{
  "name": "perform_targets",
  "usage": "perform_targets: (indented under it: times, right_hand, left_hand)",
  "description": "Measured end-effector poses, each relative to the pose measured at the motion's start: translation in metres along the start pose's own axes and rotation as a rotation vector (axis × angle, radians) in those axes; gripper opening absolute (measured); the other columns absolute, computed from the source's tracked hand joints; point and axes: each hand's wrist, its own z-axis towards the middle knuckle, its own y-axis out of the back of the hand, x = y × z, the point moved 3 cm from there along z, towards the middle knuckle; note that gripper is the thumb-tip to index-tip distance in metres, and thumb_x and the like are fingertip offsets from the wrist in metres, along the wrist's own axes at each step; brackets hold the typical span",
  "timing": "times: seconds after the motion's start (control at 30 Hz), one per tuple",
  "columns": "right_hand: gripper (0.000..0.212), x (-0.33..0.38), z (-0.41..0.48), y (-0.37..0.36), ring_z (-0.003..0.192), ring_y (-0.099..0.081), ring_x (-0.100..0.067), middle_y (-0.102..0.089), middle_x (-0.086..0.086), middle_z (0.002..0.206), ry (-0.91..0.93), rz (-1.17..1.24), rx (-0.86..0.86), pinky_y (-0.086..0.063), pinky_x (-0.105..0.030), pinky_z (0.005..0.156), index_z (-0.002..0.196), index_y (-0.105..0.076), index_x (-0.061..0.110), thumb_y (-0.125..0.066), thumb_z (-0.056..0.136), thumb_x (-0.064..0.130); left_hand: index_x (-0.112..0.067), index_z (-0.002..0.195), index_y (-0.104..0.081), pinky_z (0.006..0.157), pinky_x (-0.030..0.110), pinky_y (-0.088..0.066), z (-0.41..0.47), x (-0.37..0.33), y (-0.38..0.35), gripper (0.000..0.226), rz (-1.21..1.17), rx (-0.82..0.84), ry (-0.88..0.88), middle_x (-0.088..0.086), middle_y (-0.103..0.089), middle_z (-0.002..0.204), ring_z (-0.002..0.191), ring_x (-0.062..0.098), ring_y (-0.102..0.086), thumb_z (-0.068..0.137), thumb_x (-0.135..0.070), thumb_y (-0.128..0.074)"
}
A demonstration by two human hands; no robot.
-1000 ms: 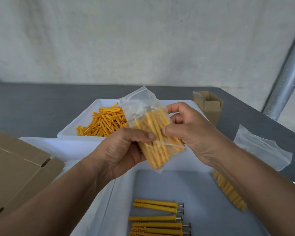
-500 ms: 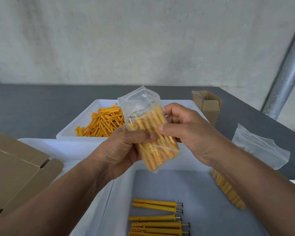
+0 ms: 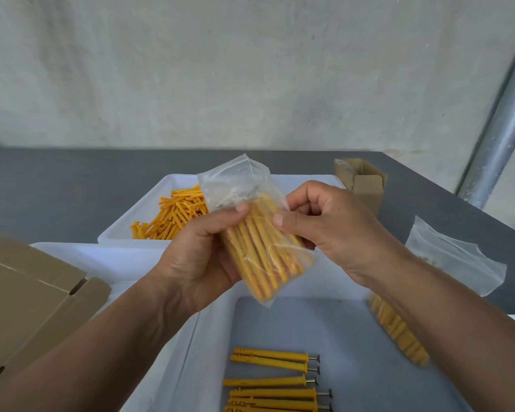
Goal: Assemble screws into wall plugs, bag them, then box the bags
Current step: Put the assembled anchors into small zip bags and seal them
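Observation:
A clear plastic bag point(image 3: 259, 248) filled with yellow wall plugs with screws is held above the near white tray point(image 3: 208, 337). My left hand point(image 3: 199, 257) grips the bag from the left, thumb across its front. My right hand point(image 3: 324, 230) pinches the bag's right edge between thumb and curled fingers. Several assembled yellow plugs with screws point(image 3: 274, 379) lie in the near tray. Loose orange wall plugs point(image 3: 173, 214) are heaped in the far white tray point(image 3: 125, 233). Another filled bag point(image 3: 399, 331) lies under my right forearm.
A flat brown cardboard box point(image 3: 33, 295) lies at the left. A small open cardboard box point(image 3: 361, 181) stands at the back right. An empty clear bag point(image 3: 455, 257) rests on the grey table point(image 3: 57, 185) at the right. A metal pole point(image 3: 506, 120) rises at far right.
The bag has tilted slightly more upright and shifted a little left. My right thumb has slid from the bag's front toward its right edge.

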Motion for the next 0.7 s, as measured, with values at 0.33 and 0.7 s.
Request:
perform_targets:
  times: [0.33,0.7]
  right_hand:
    - [0.016,0.0057,-0.0002,0.0036,0.052,-0.047,-0.004,-0.055,0.008,0.061,0.007,0.016,0.005,-0.038,-0.014,0.049,0.079,-0.066,0.017,-0.068,0.087,0.030]
    - [0.016,0.0018,0.0009,0.0076,0.056,-0.051,-0.008,-0.053,0.008,0.060,-0.004,-0.073,0.088,-0.048,-0.021,0.057,0.077,-0.060,0.012,-0.062,0.093,0.011]
  left_hand:
    - [-0.013,0.096,-0.078,0.077,0.046,-0.057,0.0004,-0.0038,0.0001,0.025,-0.019,-0.033,-0.045,0.012,-0.072,0.109,0.101,0.028,-0.070,0.076,-0.027,-0.071]
    - [0.000,0.105,-0.073,0.093,0.052,-0.052,0.0034,-0.0057,0.0007,0.033,-0.037,-0.010,-0.074,0.022,-0.066,0.120,0.113,0.036,-0.063,0.074,-0.001,-0.065]
